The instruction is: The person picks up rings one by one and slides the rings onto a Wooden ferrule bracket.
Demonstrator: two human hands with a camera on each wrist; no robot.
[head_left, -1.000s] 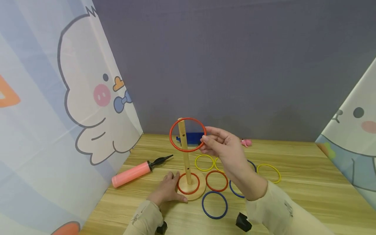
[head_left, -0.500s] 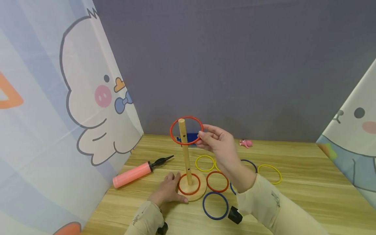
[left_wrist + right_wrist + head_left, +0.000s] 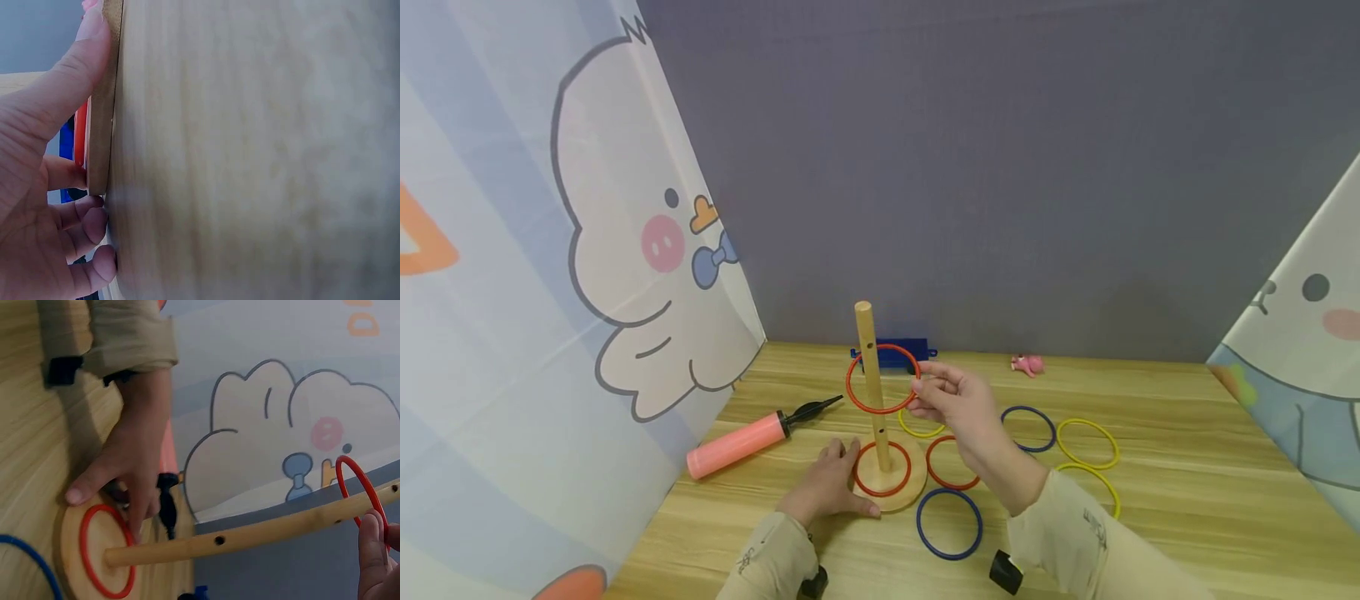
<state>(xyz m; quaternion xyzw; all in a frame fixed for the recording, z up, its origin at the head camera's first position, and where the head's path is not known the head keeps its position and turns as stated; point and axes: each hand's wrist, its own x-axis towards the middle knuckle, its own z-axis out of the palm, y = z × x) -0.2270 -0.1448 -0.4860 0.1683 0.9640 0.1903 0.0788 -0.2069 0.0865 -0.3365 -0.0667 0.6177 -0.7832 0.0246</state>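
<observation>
Around an upright wooden peg [image 3: 873, 383], a red ring [image 3: 880, 412] is pinched at its right edge between the thumb and fingers of a person's right hand [image 3: 958, 408]; the left hand [image 3: 827, 488], thumb and fingers apart, touches the round base [image 3: 918, 483]. Below, a second red ring [image 3: 882, 495] lies on the base, with a blue ring [image 3: 949, 557] and yellow rings [image 3: 1078, 420] at right.

Head view: three red rings [image 3: 847, 379], two blue rings [image 3: 917, 523] and three yellow rings [image 3: 1087, 421] are showing, totalling eight. One wooden stand [image 3: 874, 385], one pink pump [image 3: 737, 446], one dark-blue object [image 3: 895, 354], one pink figurine [image 3: 1027, 365], one left hand [image 3: 826, 487] and one right hand [image 3: 955, 404] are also appearing.
</observation>
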